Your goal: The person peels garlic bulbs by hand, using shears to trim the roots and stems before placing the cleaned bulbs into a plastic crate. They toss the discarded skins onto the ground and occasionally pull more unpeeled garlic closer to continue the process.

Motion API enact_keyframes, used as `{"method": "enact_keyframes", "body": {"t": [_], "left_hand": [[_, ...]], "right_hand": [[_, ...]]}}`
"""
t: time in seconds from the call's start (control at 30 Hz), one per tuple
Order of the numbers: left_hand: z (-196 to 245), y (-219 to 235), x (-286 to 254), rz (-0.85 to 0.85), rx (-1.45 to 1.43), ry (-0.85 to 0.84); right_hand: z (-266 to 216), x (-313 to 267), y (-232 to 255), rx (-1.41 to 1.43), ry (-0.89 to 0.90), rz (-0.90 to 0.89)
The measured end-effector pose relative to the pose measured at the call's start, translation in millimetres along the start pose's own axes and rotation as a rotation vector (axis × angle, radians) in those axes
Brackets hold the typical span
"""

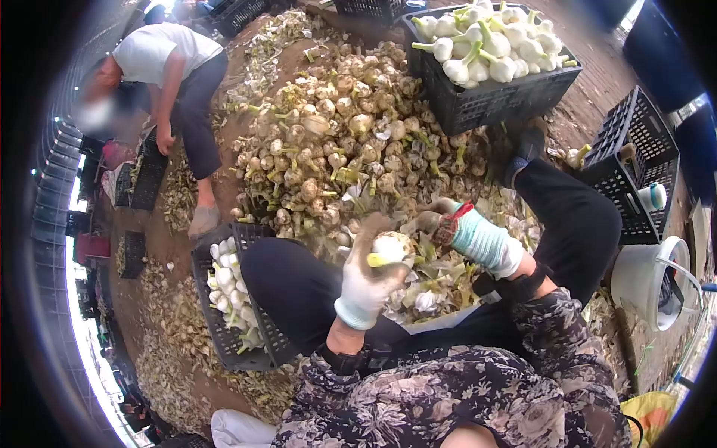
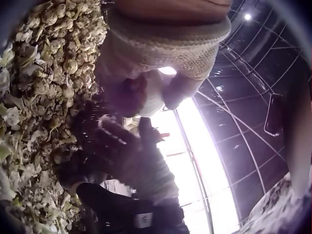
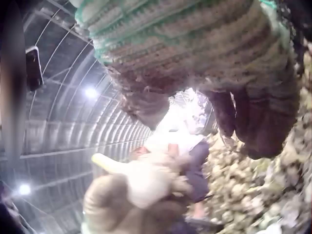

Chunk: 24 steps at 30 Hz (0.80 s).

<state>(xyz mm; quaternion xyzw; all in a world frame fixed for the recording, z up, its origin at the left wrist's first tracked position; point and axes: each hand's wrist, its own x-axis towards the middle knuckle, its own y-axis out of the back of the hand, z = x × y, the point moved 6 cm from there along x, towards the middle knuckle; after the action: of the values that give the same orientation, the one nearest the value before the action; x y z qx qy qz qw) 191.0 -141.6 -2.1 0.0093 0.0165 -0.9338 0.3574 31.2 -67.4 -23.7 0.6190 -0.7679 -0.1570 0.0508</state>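
A garlic bulb with a short yellow-green stem stub lies in the grip of my left hand, which wears a whitish glove. Its skin looks mostly white, with a brownish patch on the far side. My right hand, in a teal-banded glove with red at the wrist edge, is just right of the bulb and apart from it. In the right wrist view, light shows between the right thumb and the loosely bent fingers, with nothing held there. Under both hands lie loose garlic skins between the person's legs.
A large heap of unpeeled garlic lies ahead. White bulbs fill a black crate at the far right and another crate by the left knee. An empty-looking crate and white bucket stand right. Another person bends at left.
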Motion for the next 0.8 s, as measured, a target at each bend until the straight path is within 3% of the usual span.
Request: {"method": "enact_keyframes", "body": {"t": [0.07,0.17,0.2,0.23,0.3,0.37,0.43,0.47,0.53,0.63,0.67,0.73,0.77,0.8], "left_hand": [[-0.6,-5.1,-1.5,-0.036,-0.028,0.077],[2.4,-13.5,-4.2,-0.072,-0.239,0.160],[-1.5,-13.4,-5.7,-0.039,-0.321,0.225],[-5.9,-13.7,-6.8,-0.004,-0.404,0.290],[-8.5,-13.5,-6.8,0.029,-0.398,0.281],[-4.9,-9.6,-5.1,0.101,-0.296,0.195],[-4.2,-10.4,-5.3,0.088,-0.307,0.180],[-3.3,-10.5,-5.9,0.079,-0.316,0.164],[-4.1,-9.6,-6.5,0.062,-0.382,0.150],[1.5,-10.6,-4.1,0.081,-0.258,0.126],[-0.8,-11.3,-2.9,0.077,-0.249,0.110],[-1.8,-10.5,-4.1,0.092,-0.088,0.052],[1.3,-9.3,-3.4,0.104,0.074,-0.011],[-3.8,-9.2,-5.3,0.095,-0.042,0.047]], "right_hand": [[-26.3,-2.3,-9.9,0.258,-0.052,-0.168],[-38.0,-6.0,-5.8,0.414,-0.383,-0.228],[-11.6,1.4,0.0,0.264,-0.166,-0.139],[-15.5,2.0,0.5,0.258,-0.163,-0.144],[-21.6,-4.3,-3.9,0.768,-0.275,-0.149],[-33.5,-6.5,-4.5,0.344,-0.258,-0.110],[-35.5,-2.8,-4.2,-0.092,0.048,0.051],[-30.8,-4.0,-0.7,-0.091,0.047,0.054],[-20.6,-7.1,-0.4,0.686,-0.231,-0.093],[-15.2,-8.6,4.6,0.598,-0.330,-0.076],[-20.5,-9.1,-2.4,0.595,-0.364,-0.160],[-24.9,-6.1,-6.5,0.440,-0.207,-0.117],[-33.0,-8.9,2.1,-0.050,-0.097,0.032],[-38.1,-9.3,4.2,-0.049,-0.096,0.035]]}}
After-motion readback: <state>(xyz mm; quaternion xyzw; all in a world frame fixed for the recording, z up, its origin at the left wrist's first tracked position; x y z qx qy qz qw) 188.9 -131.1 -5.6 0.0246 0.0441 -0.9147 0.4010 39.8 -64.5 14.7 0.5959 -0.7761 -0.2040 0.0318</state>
